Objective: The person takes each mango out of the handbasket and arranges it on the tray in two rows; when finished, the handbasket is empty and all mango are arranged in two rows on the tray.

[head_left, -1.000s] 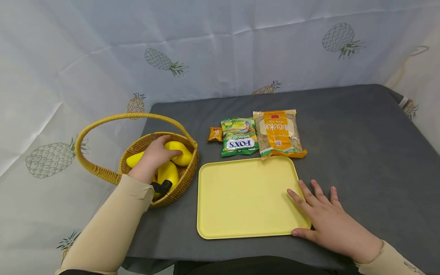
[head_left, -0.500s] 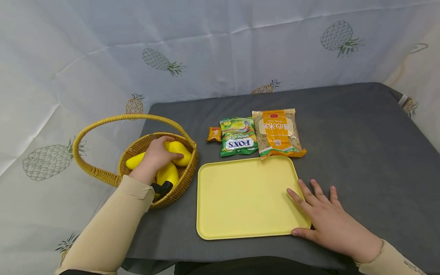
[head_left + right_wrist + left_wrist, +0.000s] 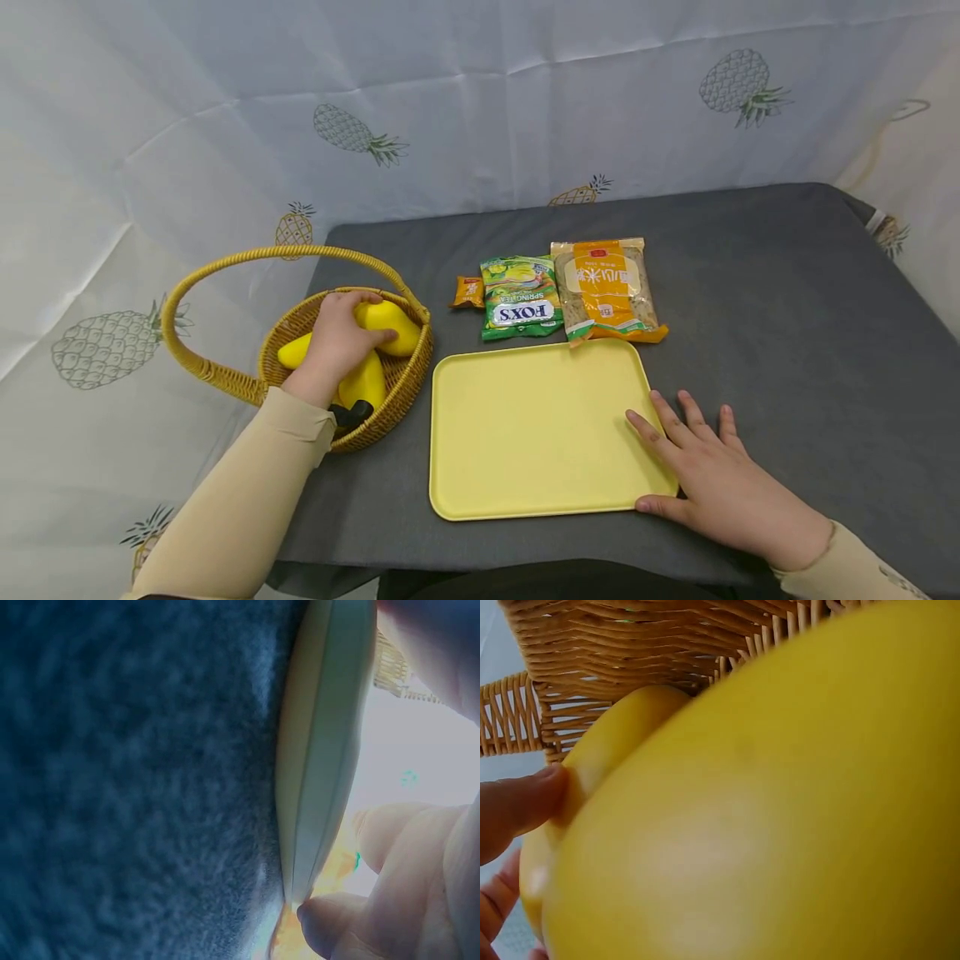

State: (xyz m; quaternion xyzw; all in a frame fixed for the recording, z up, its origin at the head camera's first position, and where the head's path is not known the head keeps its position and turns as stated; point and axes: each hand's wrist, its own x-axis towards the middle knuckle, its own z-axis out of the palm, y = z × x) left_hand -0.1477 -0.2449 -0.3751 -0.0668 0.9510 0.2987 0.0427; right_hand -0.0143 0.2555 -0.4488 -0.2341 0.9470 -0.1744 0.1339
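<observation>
At the left, my left hand reaches into a wicker basket and holds a smooth yellow mango between thumb and fingers. In the left wrist view the thumb presses against that mango, while another large yellow fruit fills the foreground. More yellow fruit lies under and beside the hand, partly hidden by it. My right hand spreads its straight fingers over the right edge of a yellow tray, thumb at the near corner.
Behind the tray lie a small orange packet, a green Fox's candy bag and a clear-and-orange food bag. The basket's tall handle arches above the left side. A grey cloth covers the table.
My left hand and the mango it holds have shifted slightly up and back within the basket. The right hand and the tray have stayed in place.
</observation>
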